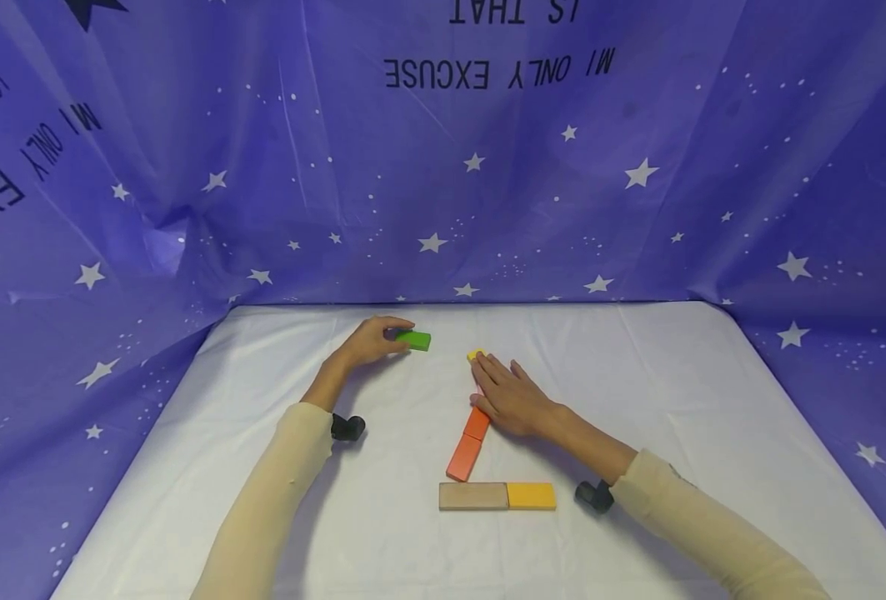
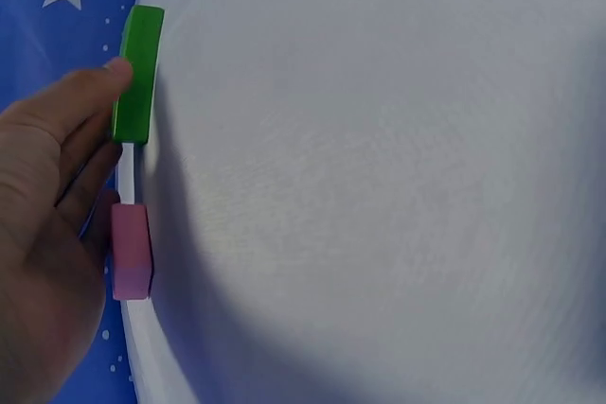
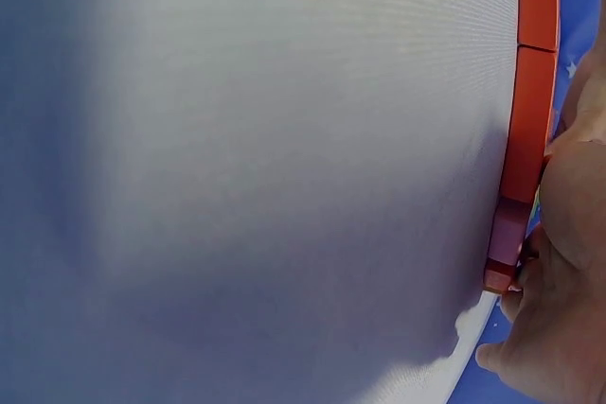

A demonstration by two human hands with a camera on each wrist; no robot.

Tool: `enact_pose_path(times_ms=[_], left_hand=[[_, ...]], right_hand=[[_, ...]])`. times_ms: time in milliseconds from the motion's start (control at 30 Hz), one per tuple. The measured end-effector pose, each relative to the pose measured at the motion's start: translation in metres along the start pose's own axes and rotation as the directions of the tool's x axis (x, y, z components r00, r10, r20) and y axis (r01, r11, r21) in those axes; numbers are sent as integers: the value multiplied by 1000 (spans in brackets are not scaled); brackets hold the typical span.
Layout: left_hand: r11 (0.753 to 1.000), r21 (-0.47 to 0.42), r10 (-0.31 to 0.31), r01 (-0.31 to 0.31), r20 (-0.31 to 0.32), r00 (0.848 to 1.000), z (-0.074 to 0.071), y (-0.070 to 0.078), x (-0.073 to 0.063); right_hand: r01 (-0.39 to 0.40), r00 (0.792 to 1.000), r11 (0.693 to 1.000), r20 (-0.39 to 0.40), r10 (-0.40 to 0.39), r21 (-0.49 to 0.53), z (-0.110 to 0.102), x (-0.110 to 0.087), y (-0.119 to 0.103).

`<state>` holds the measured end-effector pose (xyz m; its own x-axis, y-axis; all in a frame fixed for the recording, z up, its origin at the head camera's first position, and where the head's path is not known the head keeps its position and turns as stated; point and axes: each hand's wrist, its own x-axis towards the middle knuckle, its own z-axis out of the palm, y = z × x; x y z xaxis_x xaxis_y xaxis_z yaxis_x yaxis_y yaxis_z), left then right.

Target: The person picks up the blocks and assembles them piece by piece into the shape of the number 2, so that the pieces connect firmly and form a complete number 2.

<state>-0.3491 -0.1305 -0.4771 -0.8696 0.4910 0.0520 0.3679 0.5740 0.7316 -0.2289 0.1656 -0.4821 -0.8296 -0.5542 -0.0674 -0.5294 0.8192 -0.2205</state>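
Note:
My left hand (image 1: 371,340) pinches a green block (image 1: 416,340) between thumb and fingers near the table's far edge. In the left wrist view, a pink block (image 2: 132,251) is by the lower fingers; whether they touch it I cannot tell. My right hand (image 1: 513,397) lies over the far part of a slanting line of blocks, fingers extended. Its fingertips touch a small yellow block (image 1: 476,355), partly covered. Closer in are an orange block (image 1: 476,423) and a red block (image 1: 463,457). In the right wrist view, fingers touch a purple-pink block (image 3: 509,231) beside a dark red one (image 3: 498,276).
A plain wooden block (image 1: 473,497) and a yellow-orange block (image 1: 532,497) lie end to end near the line's lower end. The white-covered table (image 1: 675,517) is bordered by a purple star-patterned curtain (image 1: 382,183). Both wrists wear black cameras (image 1: 348,428).

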Motion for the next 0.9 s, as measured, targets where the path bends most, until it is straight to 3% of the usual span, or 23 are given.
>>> enact_pose_path(times_ms=[300,633,900], left_hand=[[996,85,-19,17,24,1000,4,6,2],[993,94,66,-65,-11,998,5,12,0],[993,75,100,-97,-37,994,20,19,-1]], right_hand=[[0,1000,1000,-2,0,4,-1,-1,0],[2,1000,1000,9,-2,-4,-1,0,-1],[7,1000,1000,4,-7,18,-1,-1,0]])
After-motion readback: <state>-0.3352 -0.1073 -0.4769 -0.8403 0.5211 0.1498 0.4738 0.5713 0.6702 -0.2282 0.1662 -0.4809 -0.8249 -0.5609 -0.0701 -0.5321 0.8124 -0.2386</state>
